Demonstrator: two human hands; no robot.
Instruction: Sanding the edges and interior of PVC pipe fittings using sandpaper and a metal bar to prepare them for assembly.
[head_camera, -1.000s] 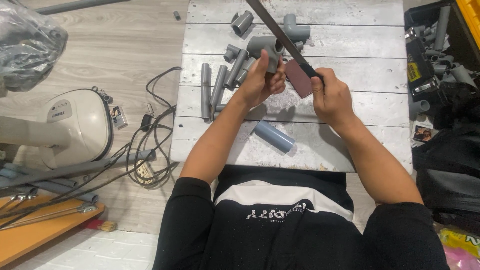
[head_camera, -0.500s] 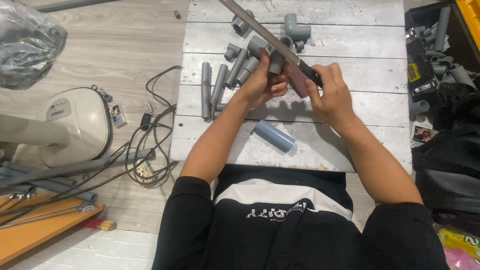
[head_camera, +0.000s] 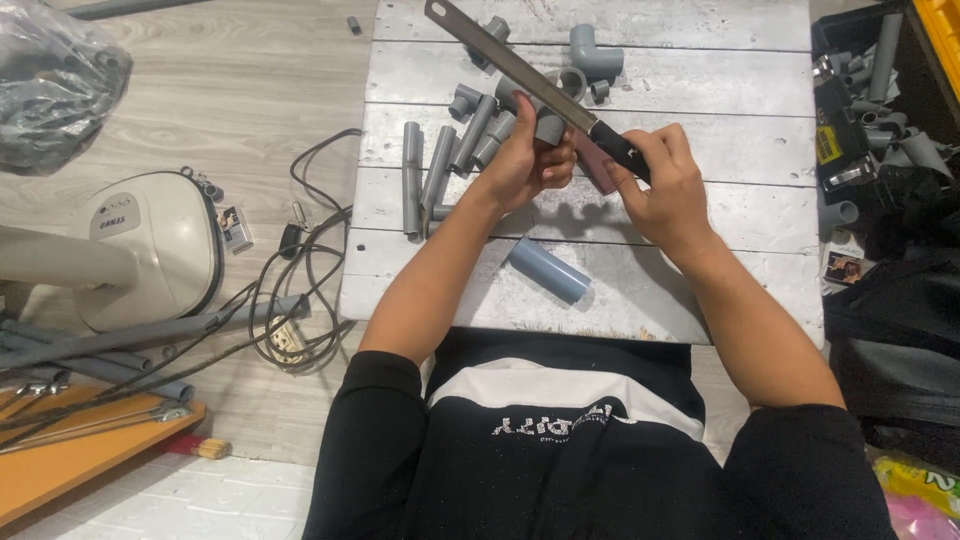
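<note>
At frame centre, your left hand (head_camera: 528, 165) is gripping a grey fitting (head_camera: 549, 123) while your right hand (head_camera: 662, 190) is clutching a file (head_camera: 510, 65) lying across it.

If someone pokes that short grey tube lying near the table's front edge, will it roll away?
Probably. The short grey pipe is round and lies on its side on the white plank table, so it could roll. It looks like hollow plastic, so likely stiff and light.

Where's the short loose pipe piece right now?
Head view: the short grey pipe piece lies alone on the white plank table, near its front edge, just under the left forearm and apart from the pipe lengths at upper left.
</note>
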